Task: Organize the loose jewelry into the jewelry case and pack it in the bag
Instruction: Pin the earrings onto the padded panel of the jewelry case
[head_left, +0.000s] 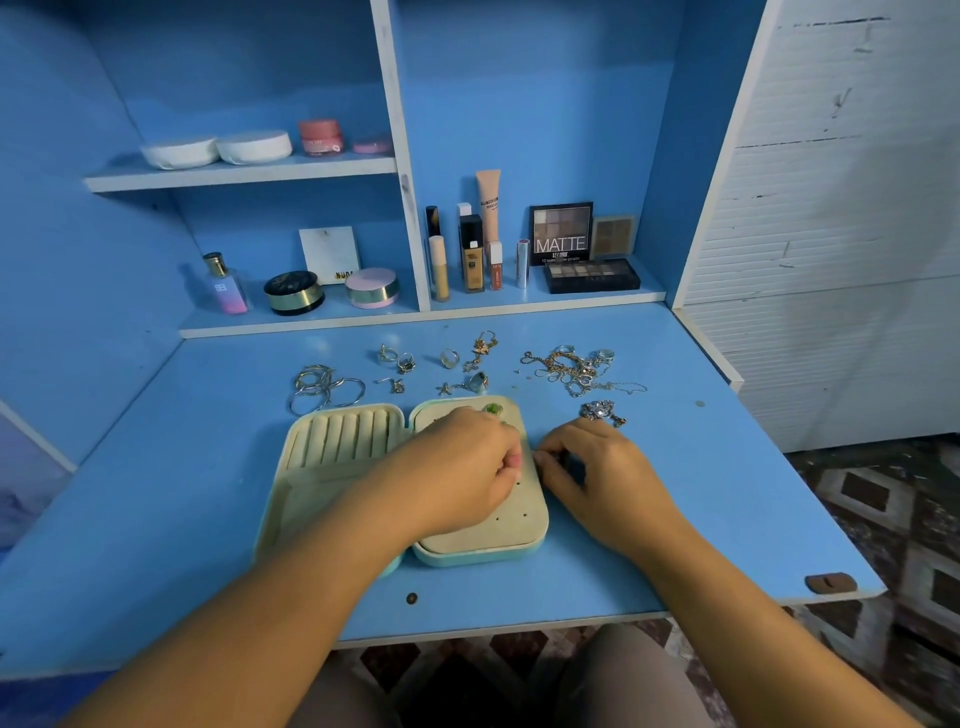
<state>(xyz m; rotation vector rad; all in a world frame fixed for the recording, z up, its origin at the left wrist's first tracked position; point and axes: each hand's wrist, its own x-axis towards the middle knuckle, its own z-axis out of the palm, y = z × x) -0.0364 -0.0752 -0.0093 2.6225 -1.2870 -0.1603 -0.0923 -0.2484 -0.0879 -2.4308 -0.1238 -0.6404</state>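
Blue paint covers everything at this vanity: the shelves (239, 174) of cosmetics at the far side and the fold-out table (675, 493) nearer the person. On the table's near middle lies the jewelry case (332, 467), opened flat. It is mint-green outside and cream-lined inside, with a row of ring rolls (343, 434) in its left half and a pierced panel (498, 525) dotted with small holes in its right half.

By the look of things the sorting has barely begun. The ring rolls are bare, and the only item visibly in the case is a small green piece (492, 409) at the far edge of the pierced panel. Everything else lies on the table beyond the case: silver hoops (324, 389) at far left, a scatter of rings (396, 358) and small charms in the middle, a tangle of chains (571, 370) in gold and silver at far right, and a sparkling silver piece (602, 411) just beyond the right hand (587, 467). No bag is in view (so packing looks some way off).

The left hand (467, 462) hovers over the pierced panel, fingers curled in a narrow grip — whether anything tiny sits in it cannot be told. The right hand rests just right of the case, fingertips curled toward its edge; its grip is likewise narrow, and what it holds, if anything, is hidden.
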